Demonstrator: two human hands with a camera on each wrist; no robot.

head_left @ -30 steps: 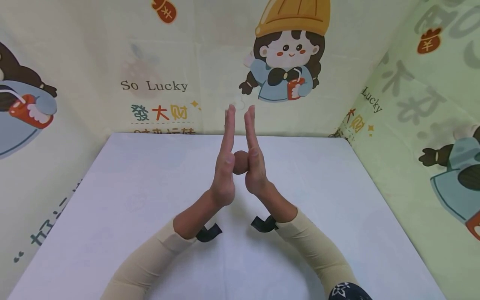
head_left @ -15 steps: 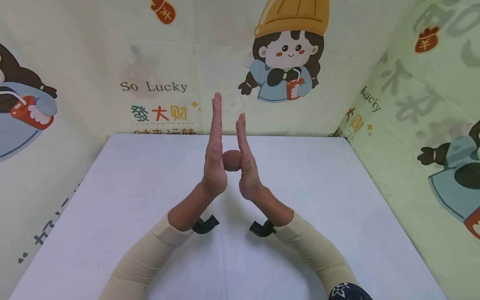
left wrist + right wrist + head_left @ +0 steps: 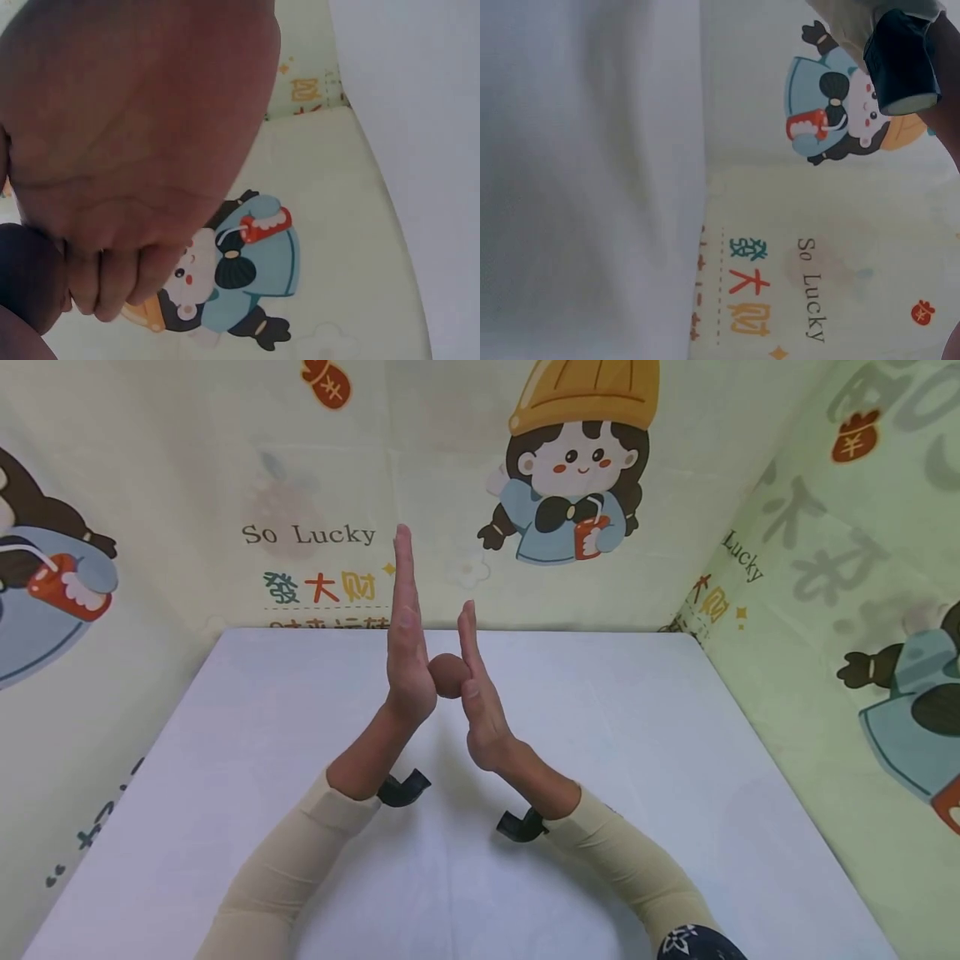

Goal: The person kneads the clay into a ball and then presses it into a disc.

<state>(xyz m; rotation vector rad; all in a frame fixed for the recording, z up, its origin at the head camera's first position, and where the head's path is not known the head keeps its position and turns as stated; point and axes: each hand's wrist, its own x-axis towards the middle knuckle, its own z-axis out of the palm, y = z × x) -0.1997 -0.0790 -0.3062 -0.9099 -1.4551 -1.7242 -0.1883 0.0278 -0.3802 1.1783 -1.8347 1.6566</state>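
Observation:
A smooth brown ball (image 3: 449, 676) is pressed between my two flat palms above the table. My left hand (image 3: 408, 652) stands upright on its left side with fingers straight, reaching farther forward than the other. Against the ball's right side lies my right hand (image 3: 482, 706), its fingers straight too and leaning toward the left. In the left wrist view the left palm (image 3: 142, 112) fills the upper left, and the dark ball (image 3: 30, 277) shows at the left edge. The right wrist view catches the left arm's dark wrist strap (image 3: 904, 64); the ball is outside it.
A white table (image 3: 637, 760) lies under both forearms. Cream cloth walls (image 3: 442, 460) with cartoon figures and lettering rise at its back and sides. Dark straps, including the right one (image 3: 521, 827), stick out below each wrist beside the beige sleeves.
My left hand has moved left and forward while the right has shifted left and slightly back, so the palms have slid past each other. The ball has moved left with them.

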